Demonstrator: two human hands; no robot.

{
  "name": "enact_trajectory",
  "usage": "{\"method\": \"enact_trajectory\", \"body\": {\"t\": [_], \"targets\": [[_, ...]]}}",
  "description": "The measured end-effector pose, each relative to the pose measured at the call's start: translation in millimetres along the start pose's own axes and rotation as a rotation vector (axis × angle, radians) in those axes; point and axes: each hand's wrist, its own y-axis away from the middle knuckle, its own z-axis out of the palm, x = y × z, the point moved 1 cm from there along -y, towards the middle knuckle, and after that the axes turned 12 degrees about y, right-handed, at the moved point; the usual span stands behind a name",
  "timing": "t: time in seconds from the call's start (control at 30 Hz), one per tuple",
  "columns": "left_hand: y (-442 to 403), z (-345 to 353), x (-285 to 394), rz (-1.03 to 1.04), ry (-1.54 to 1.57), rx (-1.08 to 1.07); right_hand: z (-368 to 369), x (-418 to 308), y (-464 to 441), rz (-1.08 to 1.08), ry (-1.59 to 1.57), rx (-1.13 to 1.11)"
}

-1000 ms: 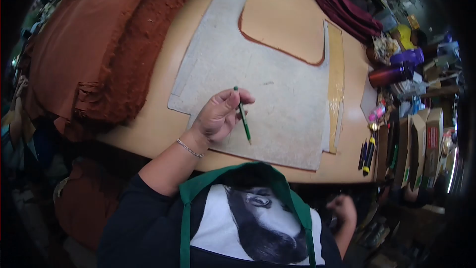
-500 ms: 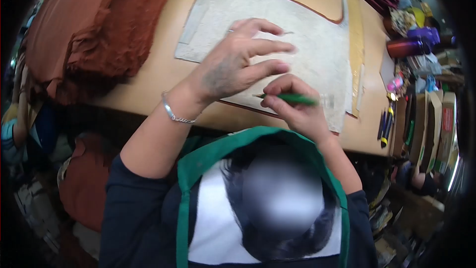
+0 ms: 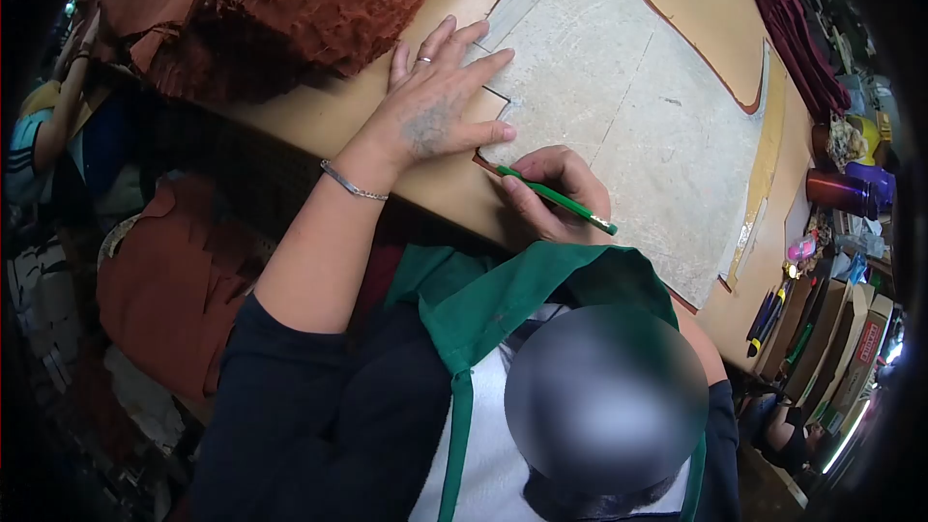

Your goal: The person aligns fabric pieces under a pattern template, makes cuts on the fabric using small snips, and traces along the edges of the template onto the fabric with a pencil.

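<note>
1. Two bare hands are seen at the bench (image 3: 338,130), where a pale grey board (image 3: 667,155) is laid flat, with a reddish-brown layer exposed along its edges.
2. Green pencil (image 3: 572,206) is held in the right hand (image 3: 561,191), its grip narrowed around the shaft; tip is directed at the board's near edge; contact cannot be told.
3. Left hand (image 3: 435,116) is spread wide, grip unfilled, fingertips and thumb placed at the board's left edge.
4. Rust-coloured material (image 3: 290,19) is piled beyond the left hand.

Right hand (image 3: 568,191) holding 1 green pencil (image 3: 586,213), left hand (image 3: 435,104) spread partly over pale template (image 3: 667,159)
</note>
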Motion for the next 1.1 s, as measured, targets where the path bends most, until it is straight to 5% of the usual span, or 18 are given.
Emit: {"method": "enact_trajectory", "body": {"t": [0.4,0.7,0.9,1.1], "targets": [[-1.0,0.3,-0.9,-0.004,-0.023,-0.035,-6.1,-3.1,0.0,-0.067,0.231,-0.027],[-1.0,3.0,-2.4,0.005,-0.041,-0.021,-29.9,7.4,22.9,0.053,0.063,0.065],[-0.9,2.0,-3.4,0.014,-0.093,-0.021,-1.1,6.3,-4.3,-0.066,0.089,-0.032],[-3.7,-0.3,-4.8,0.084,-0.162,-0.039,-98.2,26.3,57.8,0.098,0.081,-0.009]]}}
